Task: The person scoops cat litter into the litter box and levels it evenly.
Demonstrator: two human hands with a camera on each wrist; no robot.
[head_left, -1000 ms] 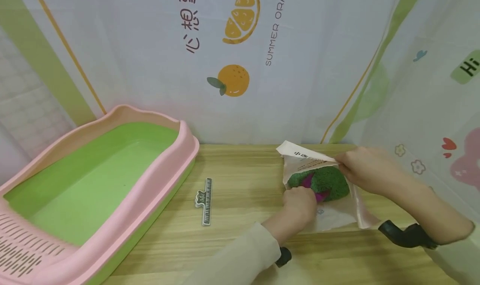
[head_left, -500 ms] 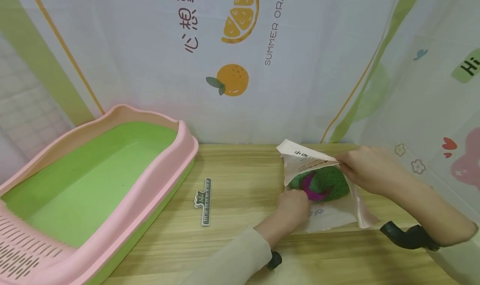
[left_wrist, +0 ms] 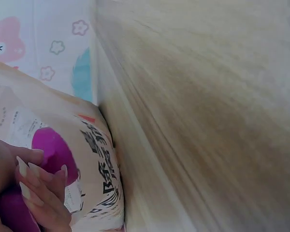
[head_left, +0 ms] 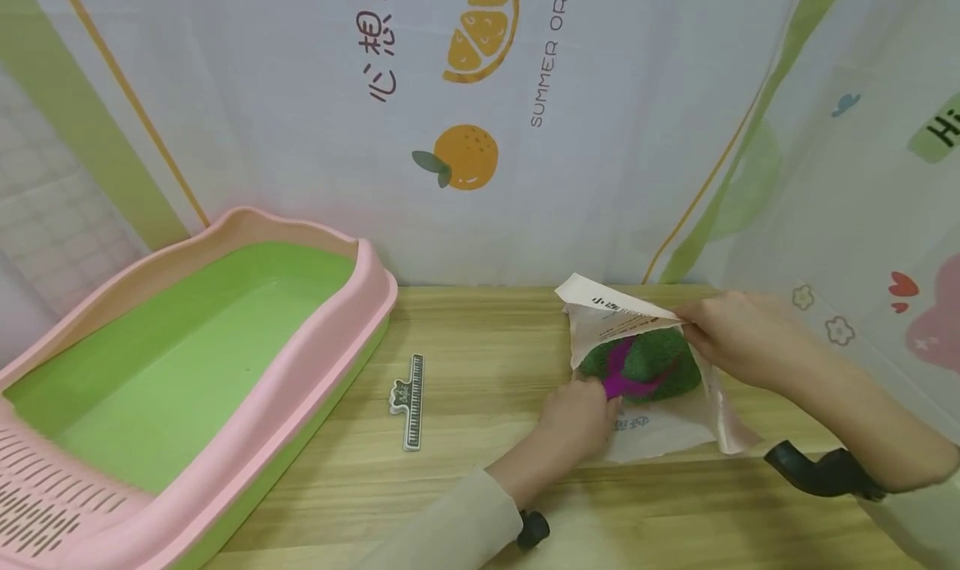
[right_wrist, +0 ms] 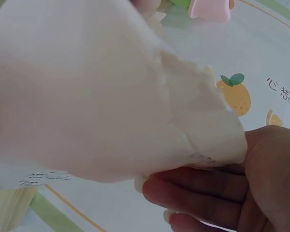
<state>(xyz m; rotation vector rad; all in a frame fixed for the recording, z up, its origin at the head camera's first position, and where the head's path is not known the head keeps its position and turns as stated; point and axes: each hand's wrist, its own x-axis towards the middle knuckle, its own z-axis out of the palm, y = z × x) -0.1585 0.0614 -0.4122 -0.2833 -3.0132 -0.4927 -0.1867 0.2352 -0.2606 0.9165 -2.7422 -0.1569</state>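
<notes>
A white printed bag (head_left: 660, 432) lies at the right of the table, its mouth facing left and showing green granules (head_left: 678, 374). The left hand (head_left: 573, 420) grips a purple scoop (head_left: 622, 384) at the bag's mouth; green granules sit on the scoop. In the left wrist view, fingers (left_wrist: 43, 193) curl round the purple scoop (left_wrist: 55, 154) beside the bag's printed side (left_wrist: 99, 169). The right hand (head_left: 738, 337) pinches the bag's upper edge and holds it up. From the right wrist view, the right hand (right_wrist: 217, 193) has the bag's edge (right_wrist: 203, 121) between thumb and fingers.
A large pink and green litter tray (head_left: 300, 345) fills the left side. Between tray and bag lies a flat clip with a ruler-like bar (head_left: 414, 403). Printed curtains (head_left: 480, 237) hang behind and at the right of the wooden table (head_left: 480, 345).
The left hand has drawn back to the left and slightly down, so more of the purple scoop shows. The right hand keeps its hold on the bag's edge, nearly unmoved.
</notes>
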